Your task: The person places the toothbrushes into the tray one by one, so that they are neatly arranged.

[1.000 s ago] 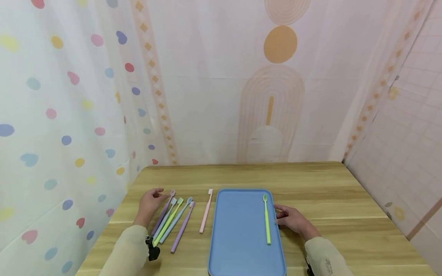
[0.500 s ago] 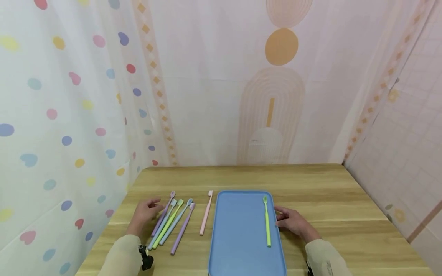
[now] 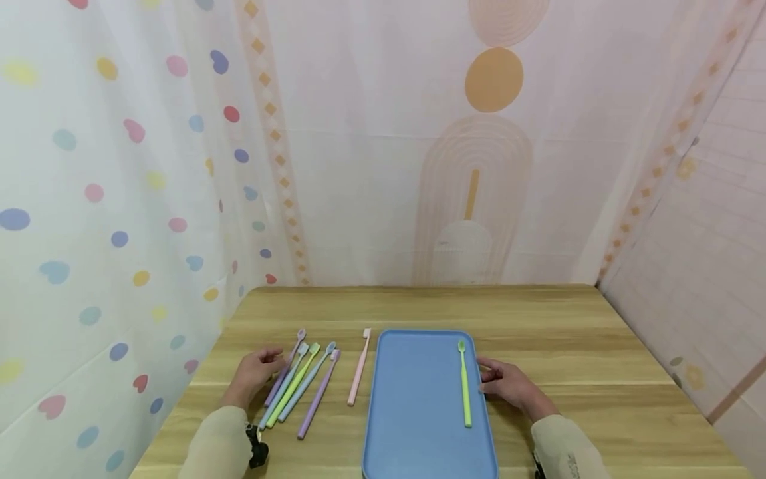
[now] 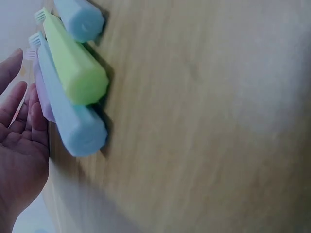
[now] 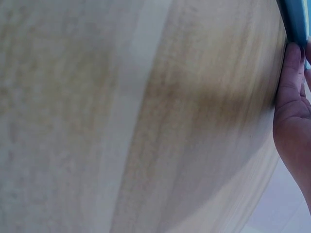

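In the head view my left hand (image 3: 254,376) rests on the table at the left, fingers loosely bent, beside a cluster of toothbrushes. Nearest to it lies a purple toothbrush (image 3: 278,384); then come a blue one (image 3: 277,399), a green one (image 3: 291,389), another blue one (image 3: 305,384) and a second purple one (image 3: 317,398). The left wrist view shows the palm (image 4: 22,165) with nothing in it. My right hand (image 3: 509,384) touches the right rim of a blue tray (image 3: 425,406). On the tray lies a green toothbrush (image 3: 465,389).
Between the cluster and the tray lies a pink toothbrush (image 3: 359,369), head pointing away. All stand on a wooden table (image 3: 586,346), with a patterned curtain (image 3: 371,166) behind it and at both sides.
My left hand has shifted slightly left and down, drawing back from the heads of the toothbrushes. The right hand, tray and toothbrushes stay in place; the head view shifts slightly.
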`<state>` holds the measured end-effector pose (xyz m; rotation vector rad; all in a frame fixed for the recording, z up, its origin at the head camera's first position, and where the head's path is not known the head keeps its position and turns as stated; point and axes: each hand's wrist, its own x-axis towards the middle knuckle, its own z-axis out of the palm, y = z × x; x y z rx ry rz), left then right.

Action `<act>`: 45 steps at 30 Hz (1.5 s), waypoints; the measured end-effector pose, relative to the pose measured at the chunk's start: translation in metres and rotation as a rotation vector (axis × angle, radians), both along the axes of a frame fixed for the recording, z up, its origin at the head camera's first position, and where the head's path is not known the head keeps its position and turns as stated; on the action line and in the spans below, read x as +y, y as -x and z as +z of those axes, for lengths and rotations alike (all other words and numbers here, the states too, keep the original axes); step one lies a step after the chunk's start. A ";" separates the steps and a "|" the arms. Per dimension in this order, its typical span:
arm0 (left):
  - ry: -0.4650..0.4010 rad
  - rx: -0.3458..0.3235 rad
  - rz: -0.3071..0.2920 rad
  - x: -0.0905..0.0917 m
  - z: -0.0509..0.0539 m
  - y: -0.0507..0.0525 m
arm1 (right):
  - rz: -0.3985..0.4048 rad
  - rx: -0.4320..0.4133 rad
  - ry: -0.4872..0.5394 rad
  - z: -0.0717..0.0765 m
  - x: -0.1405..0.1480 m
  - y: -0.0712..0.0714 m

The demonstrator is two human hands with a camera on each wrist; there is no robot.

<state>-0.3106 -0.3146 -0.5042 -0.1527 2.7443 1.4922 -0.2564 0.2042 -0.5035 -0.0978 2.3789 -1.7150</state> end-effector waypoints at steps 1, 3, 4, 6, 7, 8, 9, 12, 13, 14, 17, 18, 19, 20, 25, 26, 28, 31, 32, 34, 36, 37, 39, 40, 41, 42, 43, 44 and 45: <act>0.003 0.004 -0.003 0.000 0.000 0.000 | 0.003 0.003 0.002 0.000 0.000 0.000; 0.005 0.015 -0.001 0.001 0.000 0.000 | 0.019 0.015 0.004 0.000 0.001 0.000; 0.002 0.019 0.003 0.001 -0.001 0.000 | 0.025 0.022 0.004 0.001 0.002 0.000; 0.011 0.027 0.010 0.002 -0.001 -0.001 | 0.033 0.030 0.005 0.001 0.002 0.000; 0.021 0.035 0.011 0.003 -0.001 -0.002 | 0.034 0.031 0.006 0.001 0.002 0.000; 0.031 0.043 0.014 0.004 -0.001 -0.002 | 0.031 0.028 0.005 0.001 0.002 0.000; 0.043 0.052 0.016 0.005 -0.001 -0.003 | 0.027 0.022 0.002 0.001 0.001 0.000; 0.070 0.077 0.030 0.007 -0.003 -0.003 | -0.003 -0.002 -0.005 0.002 -0.001 -0.001; 0.076 0.089 0.034 0.007 -0.004 -0.003 | -0.014 -0.012 -0.013 0.003 -0.001 -0.002; 0.078 0.095 0.043 0.007 -0.005 -0.002 | -0.025 -0.021 -0.018 0.003 -0.002 -0.002; 0.084 0.109 0.063 0.009 -0.008 -0.001 | -0.055 -0.038 -0.037 0.004 -0.004 -0.003; 0.080 0.114 0.069 0.010 -0.009 -0.001 | -0.057 -0.041 -0.037 0.004 -0.004 -0.003; 0.078 0.116 0.076 0.010 -0.009 -0.001 | -0.057 -0.042 -0.039 0.004 -0.003 -0.003; 0.078 0.118 0.086 0.011 -0.010 -0.001 | -0.060 -0.043 -0.036 0.004 -0.003 -0.003; 0.113 0.124 0.084 0.012 -0.009 -0.001 | -0.055 -0.048 -0.032 0.004 -0.002 -0.003; 0.124 0.126 0.082 0.012 -0.009 -0.001 | -0.059 -0.051 -0.031 0.004 -0.001 -0.003; 0.137 0.121 0.073 0.014 -0.008 -0.002 | -0.064 -0.057 -0.034 0.004 -0.001 -0.003; 0.131 0.095 0.078 0.016 -0.007 -0.001 | -0.068 -0.063 -0.042 0.004 0.001 -0.003; 0.132 0.085 0.082 0.016 -0.006 -0.001 | -0.070 -0.064 -0.039 0.004 0.001 -0.003; 0.136 0.074 0.091 0.018 -0.004 -0.001 | -0.053 -0.059 -0.032 0.005 0.001 -0.004; 0.150 0.077 0.102 0.019 -0.004 0.000 | -0.033 -0.053 -0.015 0.005 0.002 -0.004; 0.158 0.082 0.108 0.019 -0.004 0.000 | -0.023 -0.050 -0.006 0.005 0.002 -0.004; 0.171 0.095 0.123 0.020 -0.005 0.001 | 0.003 -0.044 0.008 0.005 0.004 -0.004; 0.173 0.101 0.135 0.021 -0.006 0.002 | 0.010 -0.043 0.011 0.005 0.004 -0.004; 0.176 0.109 0.145 0.021 -0.006 0.002 | 0.015 -0.043 0.014 0.005 0.004 -0.004; 0.179 0.115 0.156 0.022 -0.007 0.002 | 0.019 -0.042 0.012 0.005 0.004 -0.004; 0.182 0.123 0.166 0.022 -0.007 0.003 | 0.024 -0.040 0.011 0.005 0.004 -0.004; 0.179 0.125 0.174 0.022 -0.007 0.003 | 0.014 -0.040 -0.001 0.005 0.004 -0.003; 0.174 0.124 0.184 0.023 -0.007 0.004 | 0.002 -0.044 -0.010 0.005 0.003 -0.003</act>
